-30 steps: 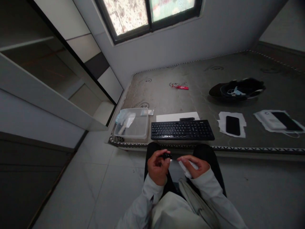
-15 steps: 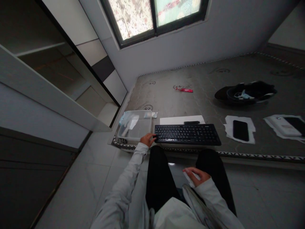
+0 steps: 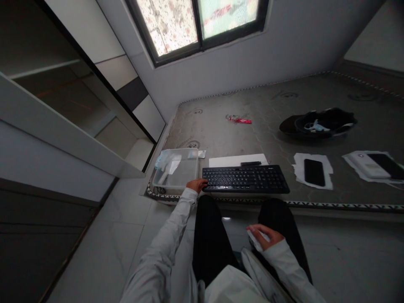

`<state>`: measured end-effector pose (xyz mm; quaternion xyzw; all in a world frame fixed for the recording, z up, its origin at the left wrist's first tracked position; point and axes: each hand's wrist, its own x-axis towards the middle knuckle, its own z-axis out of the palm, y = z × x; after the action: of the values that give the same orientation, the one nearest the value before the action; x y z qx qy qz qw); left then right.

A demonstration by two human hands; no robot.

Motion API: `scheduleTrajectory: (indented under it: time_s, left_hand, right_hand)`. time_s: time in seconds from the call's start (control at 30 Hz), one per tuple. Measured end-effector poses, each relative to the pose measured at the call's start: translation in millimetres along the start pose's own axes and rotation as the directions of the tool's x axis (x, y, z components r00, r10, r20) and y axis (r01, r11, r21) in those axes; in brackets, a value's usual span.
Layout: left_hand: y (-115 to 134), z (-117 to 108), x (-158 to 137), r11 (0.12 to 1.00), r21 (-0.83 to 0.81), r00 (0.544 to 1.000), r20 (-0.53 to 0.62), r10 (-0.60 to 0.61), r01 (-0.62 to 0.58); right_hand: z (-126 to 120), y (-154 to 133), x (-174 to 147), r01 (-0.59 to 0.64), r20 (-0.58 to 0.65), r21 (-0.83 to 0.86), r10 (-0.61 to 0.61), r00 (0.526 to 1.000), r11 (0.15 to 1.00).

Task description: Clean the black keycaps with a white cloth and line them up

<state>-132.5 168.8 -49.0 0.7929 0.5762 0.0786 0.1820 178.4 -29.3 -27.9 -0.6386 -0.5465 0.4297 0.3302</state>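
My left hand [image 3: 196, 185] rests on the left end of the black keyboard [image 3: 245, 179] at the near edge of the mattress [image 3: 252, 134]; whether those fingers pinch anything I can't tell. My right hand [image 3: 263, 236] sits curled over my lap around a white wipe [image 3: 255, 238]. Left of the keyboard sits a clear plastic tub [image 3: 176, 170], right of it a phone [image 3: 314, 172] on tissue. Wiping looks unfinished

Left hand [image 3: 196, 185] fingertips' contact w/ keyboard [image 3: 245, 179] unclear.
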Motion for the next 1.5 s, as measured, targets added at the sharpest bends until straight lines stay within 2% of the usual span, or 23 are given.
scheduleTrajectory:
  time_s: [0.17,0.63,0.83,1.0,1.2,1.37,1.5]
  left_hand:
    - [-1.1,8.0,-2.4,0.999,-0.034,1.000,-0.019,0.022,-0.023]
    - [-7.4,19.1,-7.8,0.998,-0.057,0.994,-0.108,-0.019,0.013]
    - [-10.4,22.5,-7.6,0.997,-0.073,0.993,-0.118,-0.022,0.014]
    - [-10.9,23.4,-6.2,0.997,-0.076,0.993,-0.118,-0.028,0.019]
    - [-11.3,22.7,-4.6,0.996,-0.084,0.994,-0.103,-0.018,0.009]
    - [-10.3,22.2,-5.7,0.996,-0.086,0.993,-0.114,-0.022,0.013]
    - [-8.6,22.6,-6.3,0.996,-0.084,0.993,-0.116,-0.026,0.017]
  right_hand:
    - [3.1,-0.3,1.7,0.017,0.013,0.007,-0.017,1.000,1.000]
    - [2.2,6.8,0.3,0.009,0.000,-0.013,-0.009,1.000,1.000]
    - [4.0,5.6,-1.2,0.013,-0.023,-0.010,-0.013,1.000,1.000]
    - [5.3,0.2,-3.6,0.008,0.009,-0.002,-0.008,1.000,1.000]
    - [7.9,2.7,-4.2,0.019,-0.073,-0.003,-0.020,0.997,1.000]
    - [3.6,3.4,-2.5,0.009,-0.009,-0.010,-0.009,1.000,1.000]
    - [2.6,2.5,-2.4,0.006,-0.022,-0.009,-0.006,1.000,1.000]
